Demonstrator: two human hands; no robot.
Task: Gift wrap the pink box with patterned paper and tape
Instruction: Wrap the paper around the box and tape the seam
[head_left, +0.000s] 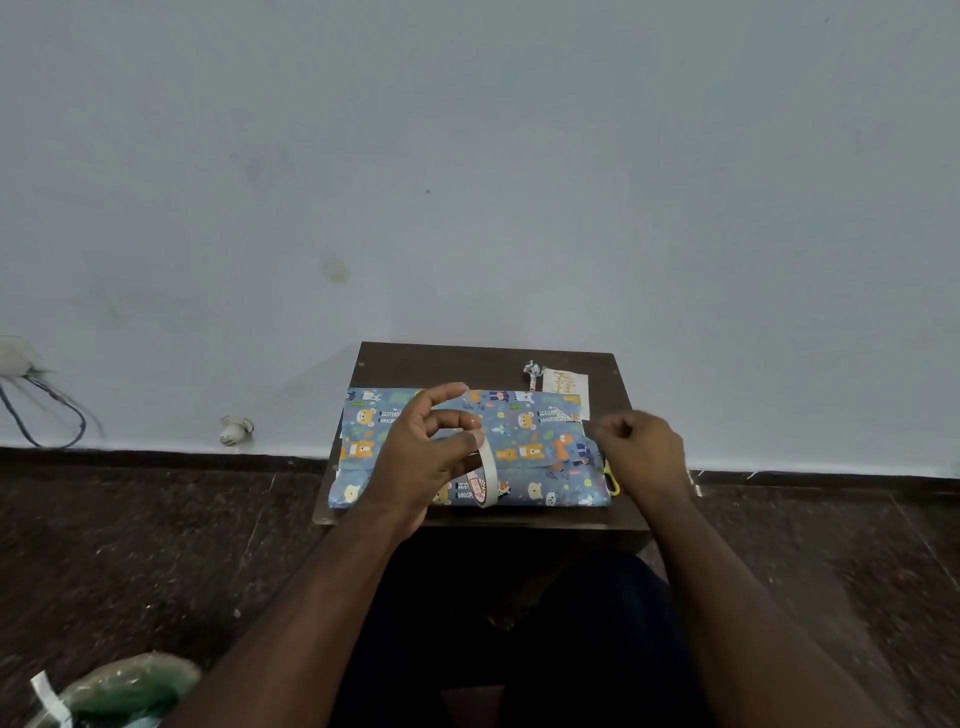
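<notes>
Tape (480, 480) could stick to itself or go on crooked if the left hand (421, 457) lets the roll slip. That hand's fingers (470, 441) grip the roll. The right hand (641, 457) is blurry, fingers curled; I cannot tell if it pinches the tape end. The box (524, 447) lies flat on the worktop (467, 364), covered in paper, long side left to right.
</notes>
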